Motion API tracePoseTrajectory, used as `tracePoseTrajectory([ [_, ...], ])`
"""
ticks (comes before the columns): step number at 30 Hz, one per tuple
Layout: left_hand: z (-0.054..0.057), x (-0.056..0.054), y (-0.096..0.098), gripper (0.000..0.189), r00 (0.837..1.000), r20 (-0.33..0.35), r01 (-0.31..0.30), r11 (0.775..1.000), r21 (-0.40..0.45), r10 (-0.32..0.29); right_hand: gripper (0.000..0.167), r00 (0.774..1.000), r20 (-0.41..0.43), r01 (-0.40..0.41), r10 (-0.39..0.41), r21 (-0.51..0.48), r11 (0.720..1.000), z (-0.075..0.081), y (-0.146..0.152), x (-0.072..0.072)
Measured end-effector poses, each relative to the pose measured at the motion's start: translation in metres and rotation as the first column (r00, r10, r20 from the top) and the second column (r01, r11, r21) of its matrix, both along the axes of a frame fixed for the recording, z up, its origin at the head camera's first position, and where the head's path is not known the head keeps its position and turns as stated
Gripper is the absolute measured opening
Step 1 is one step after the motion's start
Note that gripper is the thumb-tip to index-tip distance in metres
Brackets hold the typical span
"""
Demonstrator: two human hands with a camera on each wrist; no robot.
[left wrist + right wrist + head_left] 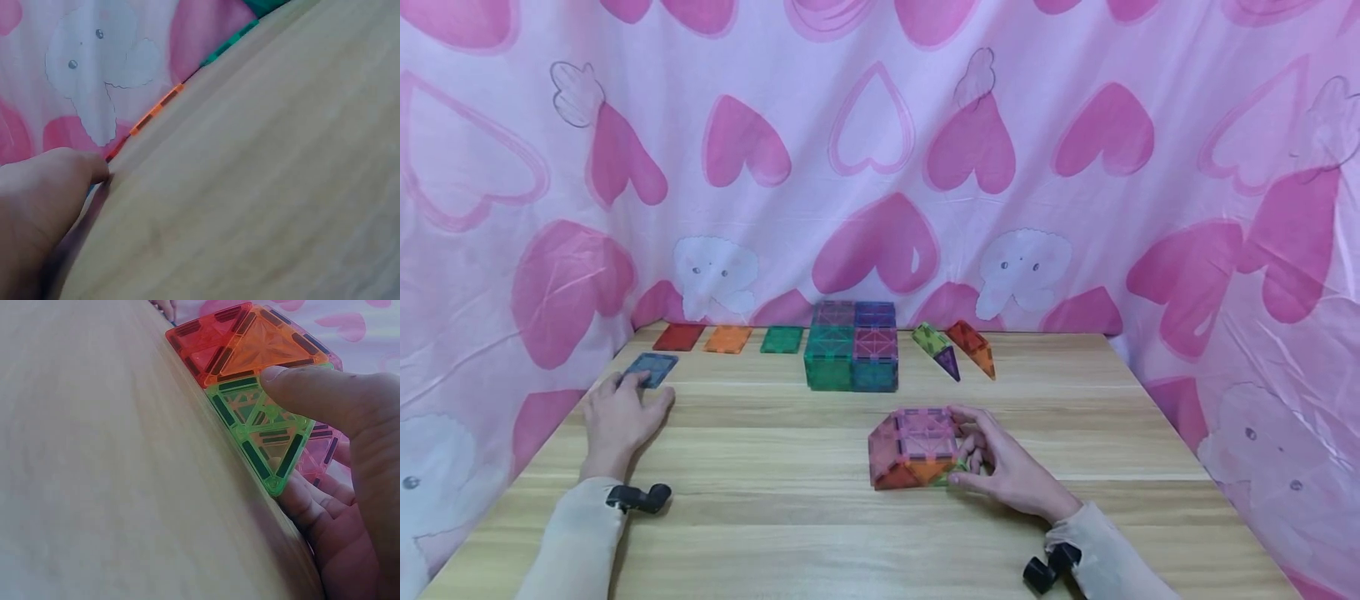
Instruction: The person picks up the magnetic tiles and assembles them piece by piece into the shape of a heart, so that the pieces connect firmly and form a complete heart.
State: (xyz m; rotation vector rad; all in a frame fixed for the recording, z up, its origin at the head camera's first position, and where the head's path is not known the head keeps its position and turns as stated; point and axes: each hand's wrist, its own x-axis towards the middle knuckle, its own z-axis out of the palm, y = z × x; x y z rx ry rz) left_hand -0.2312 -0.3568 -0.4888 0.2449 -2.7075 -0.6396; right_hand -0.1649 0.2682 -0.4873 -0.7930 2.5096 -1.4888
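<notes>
My left hand (622,421) reaches to the far left, its fingertips touching a flat blue magnetic tile (657,364). Its thumb stands out beside the near edge; the left wrist view mostly hides the tile behind the thumb (56,187). On the table in front, my right hand (1003,467) holds the right end of a low magnetic tile structure (917,446) with a pink top and sloping sides. From the right wrist, the thumb lies on its orange triangle (265,344) and green triangles (272,447), while the other fingers sit behind the end.
A red tile (678,337), an orange tile (727,339) and a green tile (782,340) lie along the back edge. Beside them stands a multicoloured tile block (852,348). Green-purple pieces (936,348) and orange-red pieces (973,348) lie to its right. A heart-patterned curtain (880,167) surrounds the table.
</notes>
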Motion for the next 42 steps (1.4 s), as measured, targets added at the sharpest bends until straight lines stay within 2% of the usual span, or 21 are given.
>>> tracePoseTrajectory([
  [10, 0.002, 0.003, 0.009, 0.057, 0.994, -0.012, -0.107, 0.993, 0.057, 0.108, 0.099, 1.0, 0.022, -0.01, 0.01, -0.02, 1.0, 0.002, 0.005, -0.001],
  [13, 0.006, 0.006, 0.012, 0.064, 0.988, -0.047, -0.136, 0.976, 0.169, 0.146, 0.099, 1.0, 0.019, -0.011, 0.011, -0.014, 1.0, 0.001, 0.005, -0.001],
  [15, 0.009, 0.008, 0.016, 0.073, 0.982, -0.099, -0.128, 0.948, 0.291, 0.163, 0.099, 1.0, 0.013, -0.013, 0.013, -0.016, 1.0, 0.001, 0.005, -0.001],
  [17, 0.012, 0.011, 0.023, 0.079, 0.97, -0.177, -0.084, 0.909, 0.408, 0.169, 0.099, 1.0, 0.01, -0.015, 0.015, -0.018, 1.0, 0.0, 0.005, -0.001],
  [19, 0.014, 0.014, 0.033, 0.078, 0.955, -0.254, -0.015, 0.877, 0.48, 0.155, 0.099, 1.0, 0.01, -0.017, 0.017, -0.021, 1.0, 0.0, 0.005, -0.002],
  [22, 0.015, 0.018, 0.052, 0.077, 0.933, -0.344, 0.109, 0.831, 0.546, 0.103, 0.099, 1.0, 0.013, -0.023, 0.023, -0.023, 0.999, 0.0, 0.005, -0.002],
  [24, 0.015, 0.022, 0.068, 0.076, 0.917, -0.396, 0.208, 0.797, 0.567, 0.042, 0.099, 1.0, 0.015, -0.025, 0.025, -0.022, 0.999, 0.0, 0.005, -0.003],
  [27, 0.012, 0.028, 0.091, 0.075, 0.883, -0.466, 0.351, 0.741, 0.573, -0.058, 0.099, 1.0, 0.02, -0.022, 0.022, -0.019, 1.0, 0.0, 0.005, -0.003],
  [28, 0.011, 0.03, 0.1, 0.075, 0.866, -0.49, 0.399, 0.721, 0.567, -0.094, 0.099, 1.0, 0.021, -0.019, 0.019, -0.017, 1.0, 0.0, 0.005, -0.002],
  [30, 0.01, 0.035, 0.115, 0.076, 0.831, -0.534, 0.487, 0.667, 0.565, -0.154, 0.099, 1.0, 0.01, -0.005, 0.005, -0.002, 1.0, 0.001, 0.004, -0.002],
  [33, 0.008, 0.042, 0.139, 0.079, 0.772, -0.592, 0.6, 0.57, 0.561, -0.229, 0.099, 0.999, -0.034, 0.03, -0.028, 0.05, 0.998, 0.001, 0.003, -0.001],
  [36, 0.007, 0.048, 0.165, 0.081, 0.719, -0.635, 0.677, 0.487, 0.551, -0.281, 0.1, 0.995, -0.083, 0.072, -0.063, 0.11, 0.991, 0.002, 0.003, 0.0],
  [42, 0.003, 0.054, 0.212, 0.079, 0.63, -0.694, 0.771, 0.39, 0.504, -0.349, 0.098, 0.99, -0.119, 0.097, -0.08, 0.142, 0.985, 0.002, 0.005, 0.0],
])
